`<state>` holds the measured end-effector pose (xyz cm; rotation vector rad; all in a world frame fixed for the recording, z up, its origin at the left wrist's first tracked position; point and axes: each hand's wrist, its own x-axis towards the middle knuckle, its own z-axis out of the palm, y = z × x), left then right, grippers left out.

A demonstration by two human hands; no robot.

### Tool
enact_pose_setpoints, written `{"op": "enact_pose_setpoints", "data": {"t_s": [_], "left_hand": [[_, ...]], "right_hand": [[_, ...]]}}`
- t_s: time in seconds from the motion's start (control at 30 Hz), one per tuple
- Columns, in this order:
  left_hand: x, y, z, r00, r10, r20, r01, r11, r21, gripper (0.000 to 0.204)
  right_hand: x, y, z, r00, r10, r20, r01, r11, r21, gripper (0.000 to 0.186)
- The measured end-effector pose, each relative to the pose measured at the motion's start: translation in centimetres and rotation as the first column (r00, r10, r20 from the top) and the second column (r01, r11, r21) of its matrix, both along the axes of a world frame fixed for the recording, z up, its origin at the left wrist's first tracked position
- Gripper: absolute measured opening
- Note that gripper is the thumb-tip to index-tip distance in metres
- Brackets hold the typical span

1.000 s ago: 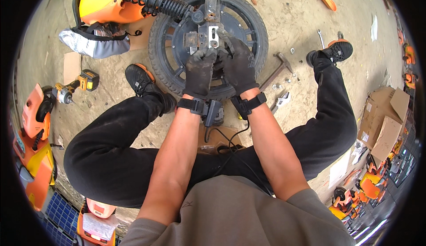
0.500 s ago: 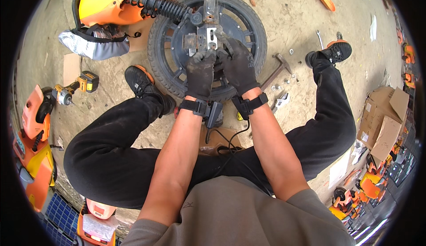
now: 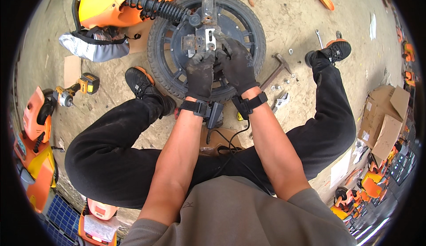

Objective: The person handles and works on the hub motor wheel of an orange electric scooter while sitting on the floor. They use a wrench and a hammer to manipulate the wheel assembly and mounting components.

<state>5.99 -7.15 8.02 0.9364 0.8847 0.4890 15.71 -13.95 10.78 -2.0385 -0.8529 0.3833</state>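
A wheel with a black tyre (image 3: 159, 53) lies sideways before me, joined to a spring shock absorber (image 3: 157, 8) and a worn metal arm (image 3: 209, 6). Over its hub sits a silver slotted metal plate (image 3: 210, 36). My left hand (image 3: 200, 74), in a dark work glove, is closed at the plate's near end, thumb and fingers pinched together. Beside it, my gloved right hand (image 3: 238, 66) curls its fingers along the plate's right side. The fingertips of both hands meet close together there, and whatever small part may lie between them is hidden.
Right of the wheel lie a hammer (image 3: 275, 71), several nuts, an adjustable wrench (image 3: 282, 99) and a spanner (image 3: 319, 38). A cordless impact driver (image 3: 76, 89) rests at left. Orange-yellow bodywork (image 3: 108, 2) stands beyond. An open cardboard box (image 3: 377, 117) is at far right.
Both hands stay at the slotted plate with almost the same grip. The view has shifted very slightly; nothing has been taken up or put down.
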Motion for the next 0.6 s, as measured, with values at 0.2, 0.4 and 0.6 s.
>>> {"op": "enact_pose_setpoints", "data": {"t_s": [0.2, 0.4, 0.6], "left_hand": [[0.1, -0.3, 1.6, 0.999, 0.007, 0.045, -0.003, 0.997, -0.077, 0.014], [0.1, -0.2, 1.0, 1.000, -0.007, 0.021, 0.009, 0.997, -0.075, 0.015], [0.0, -0.2, 0.4, 1.000, -0.013, -0.005, 0.013, 0.999, 0.040, 0.015]], "right_hand": [[0.0, -0.1, -0.1, 1.000, -0.012, -0.020, 0.012, 1.000, -0.005, 0.038], [-0.2, 0.0, 0.5, 0.997, -0.022, -0.079, 0.023, 1.000, 0.010, 0.041], [0.0, 0.0, 0.2, 0.997, -0.022, -0.076, 0.021, 1.000, -0.012, 0.042]]}}
